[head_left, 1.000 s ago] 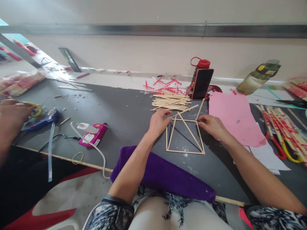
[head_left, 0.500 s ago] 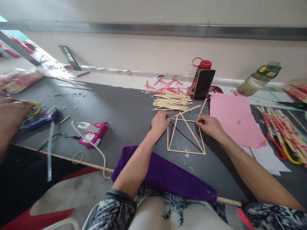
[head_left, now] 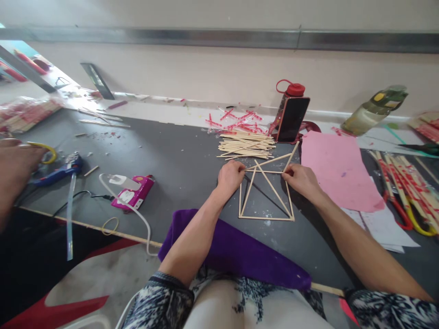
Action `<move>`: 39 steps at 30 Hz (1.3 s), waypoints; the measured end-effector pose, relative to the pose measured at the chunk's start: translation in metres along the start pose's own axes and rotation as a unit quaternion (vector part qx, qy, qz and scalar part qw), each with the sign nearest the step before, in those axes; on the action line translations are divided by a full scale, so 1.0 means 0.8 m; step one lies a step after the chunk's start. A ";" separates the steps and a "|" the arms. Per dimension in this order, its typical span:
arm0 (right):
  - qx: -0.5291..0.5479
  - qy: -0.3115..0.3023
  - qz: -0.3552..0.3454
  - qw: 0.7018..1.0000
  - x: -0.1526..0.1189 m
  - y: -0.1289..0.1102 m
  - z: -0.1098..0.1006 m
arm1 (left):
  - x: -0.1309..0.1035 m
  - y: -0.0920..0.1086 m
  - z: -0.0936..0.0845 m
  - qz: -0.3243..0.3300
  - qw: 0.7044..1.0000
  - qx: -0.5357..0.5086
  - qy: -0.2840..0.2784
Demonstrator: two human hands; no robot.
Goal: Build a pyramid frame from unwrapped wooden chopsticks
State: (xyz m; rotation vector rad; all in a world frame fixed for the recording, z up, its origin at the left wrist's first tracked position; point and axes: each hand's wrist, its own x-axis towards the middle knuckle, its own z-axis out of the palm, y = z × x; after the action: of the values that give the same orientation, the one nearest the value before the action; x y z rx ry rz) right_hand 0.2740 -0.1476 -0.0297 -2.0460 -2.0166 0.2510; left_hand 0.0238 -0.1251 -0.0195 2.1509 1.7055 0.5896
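A square frame of thin wooden sticks (head_left: 266, 218) lies on the grey table, with more sticks slanting up from its corners. My left hand (head_left: 230, 177) pinches a slanting wooden stick (head_left: 274, 161) by its lower end at the far left corner. At the far right corner, the fingers of my right hand (head_left: 302, 179) are closed on the base of another slanting stick (head_left: 291, 154). The upper parts of these two sticks meet or cross; whether they touch I cannot tell. Just behind the frame lies a pile of loose sticks (head_left: 245, 146).
A phone (head_left: 293, 119) leans on a red-capped bottle (head_left: 295, 89). Pink paper (head_left: 339, 171) and scissors (head_left: 420, 224) lie to the right. On the left are a blue glue gun (head_left: 58, 174), a magenta box with a cable (head_left: 132, 194) and another person's hand (head_left: 20, 169). Purple cloth (head_left: 247, 256) covers the front edge.
The slanting stick in my left hand has swung slightly, and its free end now comes up to the stick at my right hand. Both hands stay at the far corners.
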 end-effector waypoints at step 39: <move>0.255 -0.038 -0.097 0.961 -0.111 -0.060 -0.058 | -0.055 0.040 -0.064 -0.084 0.868 -0.436 -0.225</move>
State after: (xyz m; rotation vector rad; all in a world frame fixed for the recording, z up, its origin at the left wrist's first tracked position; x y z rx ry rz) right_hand 0.2396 -0.2391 0.0236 -1.5315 -1.9201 0.7345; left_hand 0.0158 -0.1747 0.0358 1.3288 1.0454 0.5894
